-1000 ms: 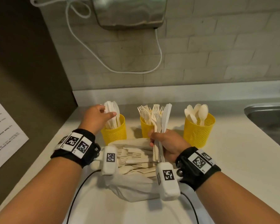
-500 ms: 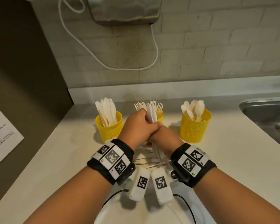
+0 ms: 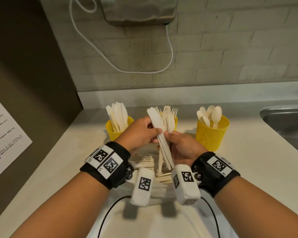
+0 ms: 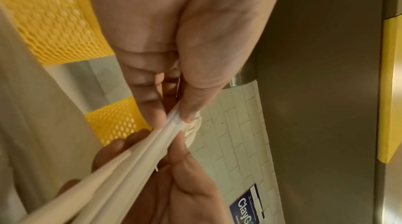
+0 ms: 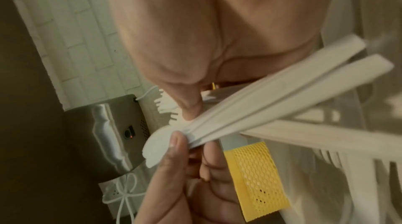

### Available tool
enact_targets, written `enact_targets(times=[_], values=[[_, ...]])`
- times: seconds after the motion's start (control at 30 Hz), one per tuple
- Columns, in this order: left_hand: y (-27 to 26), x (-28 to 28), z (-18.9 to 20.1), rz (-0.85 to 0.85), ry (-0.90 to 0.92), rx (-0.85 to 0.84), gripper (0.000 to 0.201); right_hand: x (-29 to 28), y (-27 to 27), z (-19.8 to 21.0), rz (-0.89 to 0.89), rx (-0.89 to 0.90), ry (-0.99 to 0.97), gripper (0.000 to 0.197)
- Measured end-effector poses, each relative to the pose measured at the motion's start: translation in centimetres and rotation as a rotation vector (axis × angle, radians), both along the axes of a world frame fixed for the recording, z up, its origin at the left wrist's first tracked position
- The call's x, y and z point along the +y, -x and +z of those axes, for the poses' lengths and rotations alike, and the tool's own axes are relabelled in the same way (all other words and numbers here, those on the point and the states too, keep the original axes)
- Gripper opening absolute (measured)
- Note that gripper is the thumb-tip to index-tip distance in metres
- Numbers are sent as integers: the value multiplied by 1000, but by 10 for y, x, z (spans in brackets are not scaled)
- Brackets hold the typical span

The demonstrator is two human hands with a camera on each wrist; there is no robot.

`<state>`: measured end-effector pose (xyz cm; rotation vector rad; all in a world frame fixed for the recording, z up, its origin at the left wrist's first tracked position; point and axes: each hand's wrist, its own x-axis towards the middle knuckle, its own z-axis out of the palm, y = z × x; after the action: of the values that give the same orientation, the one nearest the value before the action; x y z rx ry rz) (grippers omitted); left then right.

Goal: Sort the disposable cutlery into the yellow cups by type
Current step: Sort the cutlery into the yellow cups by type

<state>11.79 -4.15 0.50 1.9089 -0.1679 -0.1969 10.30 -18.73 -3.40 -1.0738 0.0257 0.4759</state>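
Observation:
Three yellow mesh cups stand in a row: the left cup (image 3: 118, 132) holds knives, the middle cup (image 3: 175, 121) holds forks and is mostly hidden, the right cup (image 3: 212, 134) holds spoons. In front of the middle cup my right hand (image 3: 169, 135) grips an upright bundle of white knives and forks (image 3: 163, 145). My left hand (image 3: 156, 133) pinches the knives (image 3: 155, 117) in that bundle between thumb and fingers. The left wrist view shows that pinch on the bundle (image 4: 174, 121). In the right wrist view the handles (image 5: 272, 100) fan out under my right thumb.
A pile of loose cutlery (image 3: 144, 163) lies on a white wrapper under my hands. A steel sink (image 3: 286, 121) is at the right, and a metal wall unit (image 3: 139, 11) with a white cable (image 3: 170, 54) hangs above. A printed notice (image 3: 5, 134) is on the left wall.
My left hand left the knife cup, crossed to the right hand and took hold of the knives in the bundle. The right hand kept its grip and stayed nearly in place.

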Motion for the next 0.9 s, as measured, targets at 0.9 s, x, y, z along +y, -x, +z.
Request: enact_targets(times=[0.9], values=[[-28,102,7,384,-387,-163,50,-17,-2,6,-219,-4,-22,38]])
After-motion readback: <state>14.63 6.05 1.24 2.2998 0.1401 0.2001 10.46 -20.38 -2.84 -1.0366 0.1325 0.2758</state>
